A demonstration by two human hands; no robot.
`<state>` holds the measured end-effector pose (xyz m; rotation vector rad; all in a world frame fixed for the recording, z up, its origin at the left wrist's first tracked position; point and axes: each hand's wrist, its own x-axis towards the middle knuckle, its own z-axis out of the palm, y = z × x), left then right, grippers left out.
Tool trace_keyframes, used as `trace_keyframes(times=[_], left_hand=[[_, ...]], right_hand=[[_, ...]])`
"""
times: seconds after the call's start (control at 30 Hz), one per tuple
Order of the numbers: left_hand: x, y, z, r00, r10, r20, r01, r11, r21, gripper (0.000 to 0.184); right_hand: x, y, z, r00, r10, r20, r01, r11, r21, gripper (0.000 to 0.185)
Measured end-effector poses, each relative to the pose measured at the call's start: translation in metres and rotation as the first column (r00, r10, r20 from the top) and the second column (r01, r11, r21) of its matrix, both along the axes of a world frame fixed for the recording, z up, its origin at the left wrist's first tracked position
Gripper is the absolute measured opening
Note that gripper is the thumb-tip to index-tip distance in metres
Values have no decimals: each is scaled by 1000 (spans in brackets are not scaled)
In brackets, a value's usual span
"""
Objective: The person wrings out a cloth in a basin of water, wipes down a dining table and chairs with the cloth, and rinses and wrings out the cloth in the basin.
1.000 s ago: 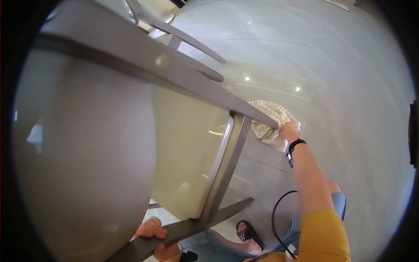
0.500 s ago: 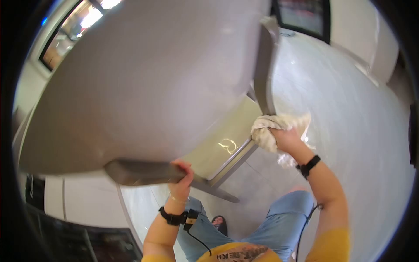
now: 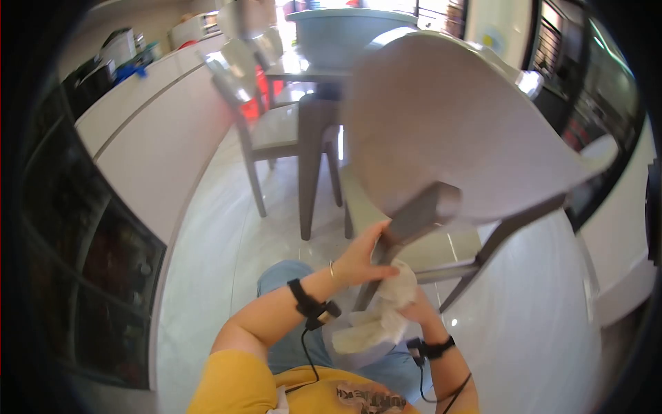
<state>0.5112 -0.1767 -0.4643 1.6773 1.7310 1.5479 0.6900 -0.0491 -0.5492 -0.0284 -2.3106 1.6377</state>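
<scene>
In front of me stands a chair (image 3: 448, 124) with a broad, curved grey back, tilted in my view. My left hand (image 3: 362, 259) is closed round its near rear post (image 3: 420, 215), below the backrest. Just beneath it, my right hand (image 3: 417, 310) holds a crumpled off-white cloth (image 3: 372, 331) against or close to the lower part of the same post. The cloth partly covers the right fingers, and a loose end hangs over my lap. Below the back, part of the pale seat (image 3: 445, 250) shows.
A second chair (image 3: 276, 134) stands by a table (image 3: 310, 72) that carries a large blue-grey tub (image 3: 352, 34). Along the left runs a long white cabinet (image 3: 158, 124) and a dark glass-fronted unit (image 3: 83, 276). Pale glossy floor tiles (image 3: 214, 276) lie between.
My view has swung up and left, bringing the table and second chair into sight. My right hand with the cloth has gone from the far post to the near one, beside my left hand.
</scene>
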Motion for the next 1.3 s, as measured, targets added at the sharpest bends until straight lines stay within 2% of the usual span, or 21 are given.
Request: trace_keyframes(times=[0.1, 0.13, 0.17, 0.2, 0.23, 0.27, 0.3, 0.4, 0.47, 0.5, 0.57, 0.63, 0.77, 0.87, 0.9, 1.0, 1.07, 1.1, 1.17, 1.27, 1.3], left_hand=[[6, -52, -44, 973, 232, 14, -228, 965, -128, 97], [24, -66, -63, 860, 168, 483, -46, 966, -254, 87], [48, -78, -82, 520, 137, 843, 175, 949, -262, 78], [56, -84, -90, 250, 50, 967, 289, 949, -124, 70], [64, -90, -97, -45, 15, 999, 358, 934, 2, 63], [61, -96, -96, -127, -111, 986, 333, 931, 148, 59], [56, -103, -93, -204, -234, 950, 295, 911, 288, 54], [23, -113, -70, -368, -588, 720, 139, 731, 668, 46], [13, -116, -19, 4, -11, 1000, -62, 998, 12, 46], [-4, -120, -22, -65, -190, 980, -110, 977, 182, 45], [-45, -126, -26, -92, -357, 930, -221, 918, 330, 45], [-95, -122, -33, -25, -377, 926, -269, 895, 357, 47], [-169, -56, -67, -19, -366, 930, -261, 900, 349, 48], [-203, 12, -108, 138, -362, 922, -142, 914, 380, 60], [-210, 29, -120, 392, -161, 906, -87, 974, 211, 67], [-229, 91, -160, 868, 193, 458, -129, 977, -169, 90], [-231, 129, -184, 953, 205, 224, -162, 967, -197, 105], [-242, 134, -191, 925, 219, 310, -161, 966, -200, 103], [-272, 167, -244, 976, 143, 165, -110, 975, -195, 93], [-291, 203, -313, 995, 89, -39, -97, 953, -286, 59], [-289, 210, -328, 993, 67, -100, -97, 940, -328, 45]], right_hand=[[13, -21, 37, 968, 115, -222, -132, 989, -61, 48], [11, -30, 45, 984, 159, -85, -170, 974, -149, 50], [8, -43, 53, 976, 209, 58, -190, 951, -242, 53], [-3, -53, 60, 959, 265, 95, -259, 963, -77, 55], [-14, -62, 68, 941, 315, 126, -327, 941, 90, 57], [-32, -69, 76, 915, 397, 72, -378, 783, 494, 57], [-41, -77, 77, 935, 307, 176, -351, 750, 560, 57], [-48, -80, 106, 928, 372, -27, -322, 837, 442, 51], [-33, -62, 116, 908, 419, 10, -397, 850, 346, 44], [-22, -47, 115, 903, 428, 33, -419, 861, 289, 42], [18, -7, 90, 984, 54, 169, -28, 988, -152, 40], [3, 0, 65, 851, -443, -281, 424, 896, -127, 68], [-61, -28, 69, 832, -403, -383, 367, 915, -165, 89], [-92, -27, 52, 795, -536, -284, 545, 837, -56, 83], [-88, -33, 45, 764, -605, -223, 586, 796, -152, 73], [-94, -20, 38, 737, -598, -315, 607, 790, -79, 47], [-98, -8, 33, 757, -552, -350, 564, 822, -77, 41], [-98, -3, 33, 756, -561, -339, 567, 819, -89, 42], [-98, -11, 34, 752, -570, -331, 577, 812, -87, 42], [-109, -27, 32, 581, -743, -332, 787, 617, -6, 49], [-111, -27, 38, 609, -717, -339, 759, 651, -12, 44]])
